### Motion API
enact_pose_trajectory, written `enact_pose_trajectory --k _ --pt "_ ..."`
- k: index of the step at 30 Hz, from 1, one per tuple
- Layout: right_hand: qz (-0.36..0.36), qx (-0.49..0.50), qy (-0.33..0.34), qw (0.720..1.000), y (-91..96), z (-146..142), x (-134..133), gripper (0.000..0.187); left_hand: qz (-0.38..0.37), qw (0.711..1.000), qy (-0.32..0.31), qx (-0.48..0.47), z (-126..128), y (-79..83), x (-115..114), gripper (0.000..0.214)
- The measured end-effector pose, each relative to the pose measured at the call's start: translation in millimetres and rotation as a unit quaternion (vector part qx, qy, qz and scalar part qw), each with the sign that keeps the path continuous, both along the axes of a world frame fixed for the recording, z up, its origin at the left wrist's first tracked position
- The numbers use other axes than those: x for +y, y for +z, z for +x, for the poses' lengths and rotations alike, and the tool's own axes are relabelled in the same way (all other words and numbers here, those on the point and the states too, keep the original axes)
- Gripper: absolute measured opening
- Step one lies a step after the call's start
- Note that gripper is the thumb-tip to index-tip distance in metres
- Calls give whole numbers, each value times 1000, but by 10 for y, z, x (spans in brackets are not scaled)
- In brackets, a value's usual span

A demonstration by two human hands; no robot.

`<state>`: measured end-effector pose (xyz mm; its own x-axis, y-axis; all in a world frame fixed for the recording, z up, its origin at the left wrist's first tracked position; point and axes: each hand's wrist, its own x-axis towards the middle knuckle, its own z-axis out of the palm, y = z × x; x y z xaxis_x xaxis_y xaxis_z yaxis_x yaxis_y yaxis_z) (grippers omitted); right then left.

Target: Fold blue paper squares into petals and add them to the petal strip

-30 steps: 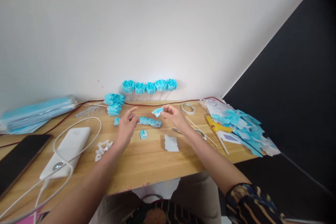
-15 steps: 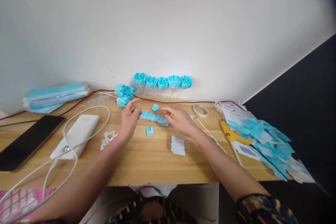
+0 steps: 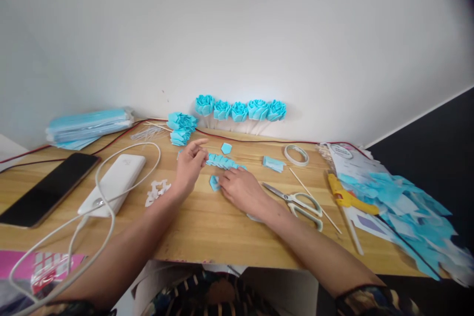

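Note:
In the head view my right hand (image 3: 242, 188) lies low over the table, its fingers closed at the edge of a small folded blue fabric petal (image 3: 214, 183). Just behind, a row of overlapping blue petals (image 3: 224, 161) lies on the wood. At the row's left end, my left hand (image 3: 191, 164) hovers with the index finger stretched out and holds nothing I can see. A single flat blue petal (image 3: 226, 148) rests behind the row. Part of a pale sheet (image 3: 254, 217) peeks out under my right wrist.
Scissors (image 3: 292, 199), a thin stick (image 3: 314, 200), a tape roll (image 3: 296, 155) and a yellow glue gun (image 3: 350, 199) lie rightward. Blue scraps (image 3: 411, 207) pile beyond. Finished blue flowers (image 3: 240, 111) lean on the wall. A phone (image 3: 48, 190) and a cabled power bank (image 3: 113, 185) lie left.
My right hand has come down and nearer to me, from the row's right end to the folded petal. My left hand stays by the row's left end. The camera view has shifted slightly.

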<state>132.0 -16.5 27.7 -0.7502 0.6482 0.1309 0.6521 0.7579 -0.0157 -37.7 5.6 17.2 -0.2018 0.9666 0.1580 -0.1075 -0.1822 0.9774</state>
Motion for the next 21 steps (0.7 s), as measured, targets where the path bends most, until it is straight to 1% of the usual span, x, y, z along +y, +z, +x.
enact_pose_trajectory --k 2,3,4,5,6,7,9,10,11,12,13,14,15,18,21 --pt "-28 83 -22 996 1 52 48 11 -16 1000 -16 7 13 -8 -6 32" --pt "-56 150 -44 986 9 91 76 12 -23 999 -26 9 24 -15 -12 31" --pt "-96 226 -72 967 21 135 104 11 -29 999 -34 10 40 -25 -21 31" --pt "-145 304 -101 936 34 179 130 9 -32 999 -43 8 60 -36 -33 31" --pt "-199 377 -127 895 45 218 151 7 -36 998 -48 5 85 -49 -48 30" --pt "-251 441 -146 849 52 248 166 7 -41 998 -54 0 114 -63 -66 31" --pt "-330 532 -167 762 48 278 180 12 -56 993 -101 -36 179 -87 -108 36" --pt "-357 561 -169 728 37 278 179 14 -73 987 -128 -65 210 -95 -130 39" --pt "-376 581 -169 702 22 269 173 15 -83 981 -158 -79 237 -99 -151 39" --pt "-389 593 -170 684 4 256 165 16 -87 976 -184 -73 257 -99 -171 39" --pt "-398 597 -170 676 -15 242 155 16 -88 974 -203 -57 269 -95 -186 36" --pt "-403 594 -170 675 -32 231 146 16 -87 973 -213 -31 273 -89 -197 33" --pt "-407 585 -168 681 -46 224 139 16 -87 973 -212 -6 269 -81 -201 30" --pt "-411 542 -152 717 -66 241 141 16 -101 977 -188 23 230 -64 -185 27" --pt "-371 533 -142 747 -40 287 158 24 -113 974 -195 38 204 -67 -170 29"
